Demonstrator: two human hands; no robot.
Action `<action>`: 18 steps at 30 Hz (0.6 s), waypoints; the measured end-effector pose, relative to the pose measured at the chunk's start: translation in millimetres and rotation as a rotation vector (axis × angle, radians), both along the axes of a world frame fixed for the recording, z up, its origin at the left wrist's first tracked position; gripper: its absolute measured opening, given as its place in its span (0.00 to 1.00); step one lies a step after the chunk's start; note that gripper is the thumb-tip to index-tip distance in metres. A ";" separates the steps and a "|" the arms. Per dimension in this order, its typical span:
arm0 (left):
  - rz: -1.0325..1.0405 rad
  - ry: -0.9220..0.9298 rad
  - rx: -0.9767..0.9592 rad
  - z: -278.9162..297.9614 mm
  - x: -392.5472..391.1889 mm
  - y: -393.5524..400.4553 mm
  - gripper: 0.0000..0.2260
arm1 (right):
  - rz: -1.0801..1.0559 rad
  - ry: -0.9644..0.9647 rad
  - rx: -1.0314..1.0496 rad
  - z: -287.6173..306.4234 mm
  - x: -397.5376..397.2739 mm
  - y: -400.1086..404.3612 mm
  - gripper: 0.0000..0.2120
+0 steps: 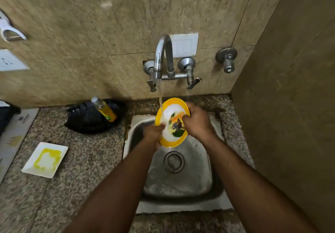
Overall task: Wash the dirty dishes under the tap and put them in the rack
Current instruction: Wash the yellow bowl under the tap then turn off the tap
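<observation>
A round plate (172, 113) with a yellow rim, white centre and a coloured picture is tilted over the steel sink (181, 178). Water runs from the tap (162, 55) onto the plate's left side. My left hand (154, 133) grips the plate's lower left rim. My right hand (197, 122) holds the right rim, its fingers curled onto the plate's face. A white square plate (45, 159) smeared with yellow lies on the counter to the left.
A black rack (90, 122) stands at the back of the granite counter, with a yellow bottle (105, 110) leaning in it. Tiled walls close in behind and on the right. A second valve (227, 59) sticks out of the back wall.
</observation>
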State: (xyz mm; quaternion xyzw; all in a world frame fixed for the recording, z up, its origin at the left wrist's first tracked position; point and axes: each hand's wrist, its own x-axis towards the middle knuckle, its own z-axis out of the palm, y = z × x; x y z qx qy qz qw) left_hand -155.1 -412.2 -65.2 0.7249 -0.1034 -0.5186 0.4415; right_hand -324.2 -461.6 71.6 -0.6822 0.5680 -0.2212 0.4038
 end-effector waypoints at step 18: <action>0.141 -0.342 -0.450 127.9 -11.2 17.9 0.20 | -0.377 -0.496 0.474 -65.9 42.6 17.2 0.21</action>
